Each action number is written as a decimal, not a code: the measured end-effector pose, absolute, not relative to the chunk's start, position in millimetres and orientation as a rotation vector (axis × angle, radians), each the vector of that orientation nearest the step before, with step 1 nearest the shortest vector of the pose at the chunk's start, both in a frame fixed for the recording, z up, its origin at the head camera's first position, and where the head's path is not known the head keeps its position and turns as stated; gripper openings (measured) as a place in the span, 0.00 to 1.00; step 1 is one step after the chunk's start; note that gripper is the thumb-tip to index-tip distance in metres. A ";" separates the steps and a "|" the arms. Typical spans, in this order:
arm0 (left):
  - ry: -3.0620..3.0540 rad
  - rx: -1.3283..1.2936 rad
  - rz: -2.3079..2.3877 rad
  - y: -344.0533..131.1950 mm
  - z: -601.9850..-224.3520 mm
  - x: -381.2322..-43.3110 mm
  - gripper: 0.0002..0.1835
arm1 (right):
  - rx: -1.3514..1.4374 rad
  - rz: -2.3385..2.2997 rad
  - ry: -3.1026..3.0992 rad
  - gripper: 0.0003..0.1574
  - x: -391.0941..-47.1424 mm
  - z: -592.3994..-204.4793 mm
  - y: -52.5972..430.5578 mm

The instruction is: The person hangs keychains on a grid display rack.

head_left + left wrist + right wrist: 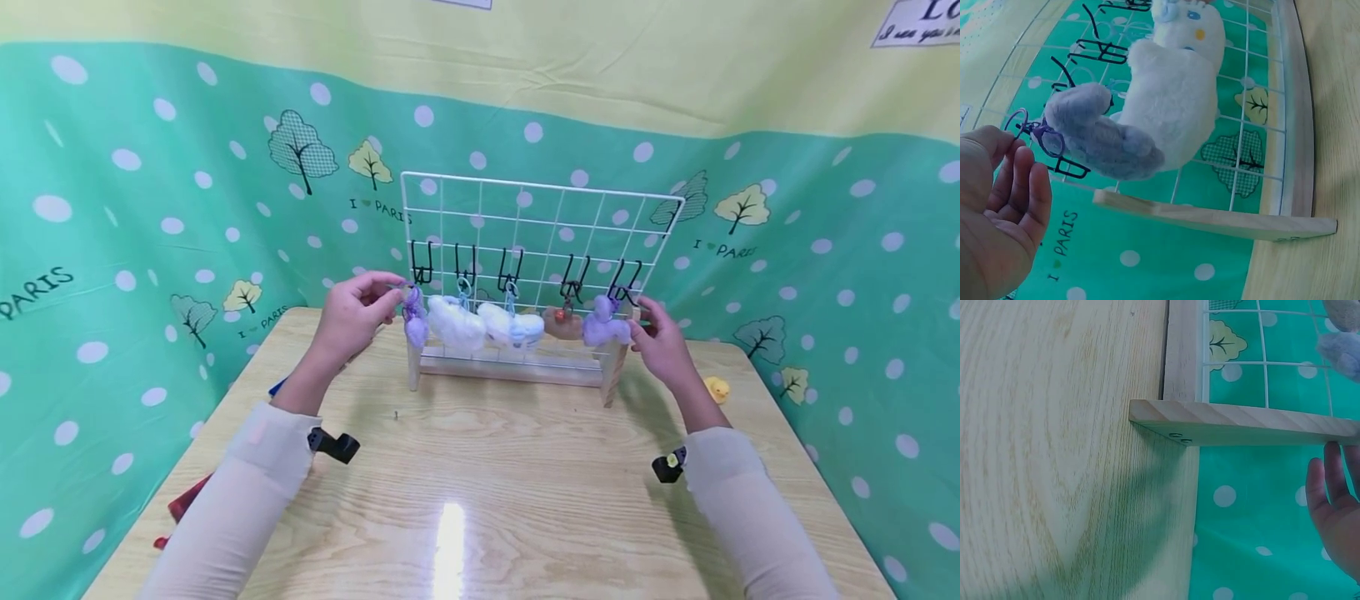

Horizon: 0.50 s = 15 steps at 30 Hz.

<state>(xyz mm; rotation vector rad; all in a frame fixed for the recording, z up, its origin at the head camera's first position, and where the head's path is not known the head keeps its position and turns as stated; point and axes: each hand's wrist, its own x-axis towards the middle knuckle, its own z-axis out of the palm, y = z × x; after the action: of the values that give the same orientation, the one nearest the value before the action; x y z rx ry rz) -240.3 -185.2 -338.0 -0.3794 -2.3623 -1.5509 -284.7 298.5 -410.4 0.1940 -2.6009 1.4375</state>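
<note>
A white wire grid rack (543,186) on a wooden stand (510,372) carries black hooks with plush keychains. My left hand (348,321) pinches the purple ring (1049,139) of a purple plush keychain (1104,137) at the rack's left end, in front of a black hook. Beside it hang a fluffy white plush (457,327), a white-and-blue plush (527,332), a brown plush (561,325) and another purple plush (602,325). My right hand (663,346) holds the right wooden upright (1241,425), close to that last plush; its thumb is out of the right wrist view.
A small yellow duck (717,389) sits on the wooden table (465,467) to the right of the rack. Red items (186,498) and a blue item (277,386) lie partly hidden by my left arm. A green dotted curtain (150,208) surrounds the table.
</note>
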 end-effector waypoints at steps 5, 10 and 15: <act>-2.371 -0.344 -1.577 -186.2 -342.5 -246.8 0.14 | 0.214 1.410 -2.605 0.36 -284.9 -410.8 298.2; -2.380 -0.337 -1.583 -183.8 -346.4 -252.2 0.14 | 0.221 1.412 -2.606 0.36 -284.4 -411.1 298.8; -2.385 -0.337 -1.595 -180.7 -347.2 -256.8 0.14 | 0.204 1.410 -2.614 0.36 -282.6 -409.7 298.9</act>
<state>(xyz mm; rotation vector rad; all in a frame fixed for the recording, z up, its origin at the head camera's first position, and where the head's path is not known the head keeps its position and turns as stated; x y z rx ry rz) -256.8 -180.7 -347.2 -0.3374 -2.3846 -1.5953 -282.6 298.9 -409.7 0.2035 -2.6140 1.4101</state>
